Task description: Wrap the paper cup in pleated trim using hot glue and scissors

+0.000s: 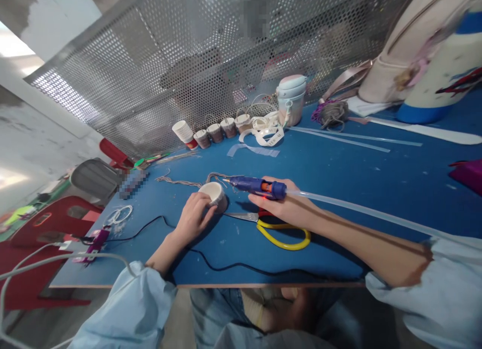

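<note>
My left hand (194, 214) is closed on a small white cup (221, 202), fingers over its rim and thumb at the near side. Its outer wall looks wrapped in greyish cord, and a cord strand (181, 181) trails from it on the table. My right hand (278, 201) grips a blue hot glue gun (250, 184). The nozzle points left, just above and to the right of the cup. A long clear glue stick (350, 206) sticks out of the gun's back, over my forearm. Under my right hand lie scissors with yellow and red handles (284, 244), blades toward the cup.
Along the back of the blue table (327, 173) stand several wrapped cups (215, 133), a stack of paper cups (182, 132), a lidded tumbler (291, 100) and a large bottle (433, 83). Yarn (330, 114) lies at right. A power strip (94, 244) and black cable (241, 266) are nearer.
</note>
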`<state>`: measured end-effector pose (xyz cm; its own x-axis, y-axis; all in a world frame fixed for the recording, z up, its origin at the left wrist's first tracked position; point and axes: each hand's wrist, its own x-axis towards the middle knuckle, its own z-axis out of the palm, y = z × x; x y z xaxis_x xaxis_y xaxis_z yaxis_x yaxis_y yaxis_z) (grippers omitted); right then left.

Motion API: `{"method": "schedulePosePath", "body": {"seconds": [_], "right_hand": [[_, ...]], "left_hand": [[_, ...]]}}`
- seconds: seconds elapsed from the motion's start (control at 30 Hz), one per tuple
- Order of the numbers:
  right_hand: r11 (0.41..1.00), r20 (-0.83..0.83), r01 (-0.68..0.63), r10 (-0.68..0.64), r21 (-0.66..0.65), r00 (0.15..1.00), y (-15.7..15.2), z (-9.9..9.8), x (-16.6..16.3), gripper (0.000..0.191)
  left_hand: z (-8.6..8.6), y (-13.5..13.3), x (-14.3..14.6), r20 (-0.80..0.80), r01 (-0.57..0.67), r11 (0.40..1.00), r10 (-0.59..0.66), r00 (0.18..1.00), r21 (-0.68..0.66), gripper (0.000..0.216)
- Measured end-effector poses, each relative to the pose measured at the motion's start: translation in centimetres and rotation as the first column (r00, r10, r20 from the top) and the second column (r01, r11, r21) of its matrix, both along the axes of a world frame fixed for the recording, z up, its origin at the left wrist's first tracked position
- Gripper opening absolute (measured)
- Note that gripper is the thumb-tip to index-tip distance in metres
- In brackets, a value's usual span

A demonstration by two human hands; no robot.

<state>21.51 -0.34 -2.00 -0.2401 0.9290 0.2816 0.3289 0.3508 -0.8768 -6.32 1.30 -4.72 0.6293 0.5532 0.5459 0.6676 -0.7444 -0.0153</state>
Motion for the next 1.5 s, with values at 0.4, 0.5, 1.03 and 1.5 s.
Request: {"method": "schedulePosePath", "body": {"seconds": [0.4,0.5,1.03,1.5], "right_hand": [[1.0,0.014,-0.02,0.021,-0.008,1.0,-0.1,0.0,-0.1,0.024],[1.0,0.028,-0.021,0.021,-0.009,0.999,0.0,-0.1,-0.1,0.024],[0.999,0.053,-0.022,0.02,0.031,0.998,0.1,-0.2,-0.3,0.023],[0.999,0.082,-0.024,0.021,0.042,0.996,0.0,-0.2,-0.2,0.021]], "left_hand": [[0.5,-0.7,1.0,0.062,-0.155,0.976,0.166,0.984,-0.151,0.023],[0.7,-0.9,1.1,0.055,-0.17,0.976,0.179,0.982,-0.137,0.027],[1.1,-0.8,2.8,0.021,-0.2,0.96,0.208,0.978,-0.197,0.025],[1.4,-0.8,3.9,0.119,-0.316,0.897,0.366,0.923,-0.309,0.01]]}}
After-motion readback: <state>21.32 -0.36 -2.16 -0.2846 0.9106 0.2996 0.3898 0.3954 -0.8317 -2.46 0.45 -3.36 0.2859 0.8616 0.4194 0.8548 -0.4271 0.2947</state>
